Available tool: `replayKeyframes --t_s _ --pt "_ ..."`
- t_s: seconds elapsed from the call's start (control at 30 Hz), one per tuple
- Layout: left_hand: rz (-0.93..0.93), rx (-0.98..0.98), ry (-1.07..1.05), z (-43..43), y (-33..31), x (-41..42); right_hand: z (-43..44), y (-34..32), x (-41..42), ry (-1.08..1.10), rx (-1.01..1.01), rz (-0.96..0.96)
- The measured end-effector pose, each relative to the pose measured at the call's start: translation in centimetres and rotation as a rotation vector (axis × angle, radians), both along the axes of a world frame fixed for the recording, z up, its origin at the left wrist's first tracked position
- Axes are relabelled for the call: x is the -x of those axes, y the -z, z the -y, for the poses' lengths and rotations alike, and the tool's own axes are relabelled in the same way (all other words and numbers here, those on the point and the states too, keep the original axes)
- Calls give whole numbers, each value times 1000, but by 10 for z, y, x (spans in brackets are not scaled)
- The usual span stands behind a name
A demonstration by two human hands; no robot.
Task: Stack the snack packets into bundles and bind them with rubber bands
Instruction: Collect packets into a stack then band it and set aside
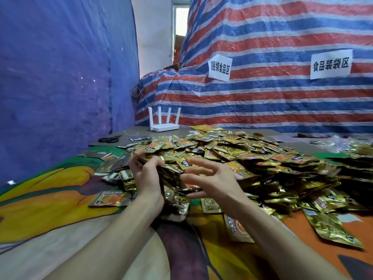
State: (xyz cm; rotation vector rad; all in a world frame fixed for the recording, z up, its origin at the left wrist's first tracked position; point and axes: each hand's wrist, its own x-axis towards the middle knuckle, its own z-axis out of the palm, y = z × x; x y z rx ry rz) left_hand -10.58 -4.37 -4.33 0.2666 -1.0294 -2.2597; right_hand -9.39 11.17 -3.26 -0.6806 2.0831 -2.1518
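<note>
A big heap of gold snack packets point(242, 156) covers the table in front of me. My left hand point(146, 178) grips a stack of packets point(169, 174), its fingers curled over the stack's top edge. Just right of the stack, my right hand point(210, 178) hovers with its fingers spread and slightly bent, holding nothing. Loose packets lie flat around my wrists, one point(110, 199) at the left and one point(333, 227) at the right. I see no rubber band.
Black scissors point(110, 139) and a white router point(164, 122) sit at the table's far left. A blue tarp point(60, 77) hangs on the left, a striped tarp point(282, 98) with two paper signs behind. A colourful printed cloth point(50, 199) covers the near table.
</note>
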Motion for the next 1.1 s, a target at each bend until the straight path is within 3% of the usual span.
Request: replayKeyframes --t_s 0.13,0.3,0.73,0.9,1.1 --pt "-89 -77 -97 -2 -7 -3 23 6 -10 76 -71 -116" --pt "-62 -140 -99 3 -13 -4 34 11 -15 131 -102 -211" --pt "-55 -237 -118 14 -18 -1 36 11 -22 53 65 -100" --pt "-25 -90 184 -3 -9 -5 37 9 -24 116 14 -220" --pt "20 -1 503 -13 -4 -14 26 8 -16 83 -24 -138"
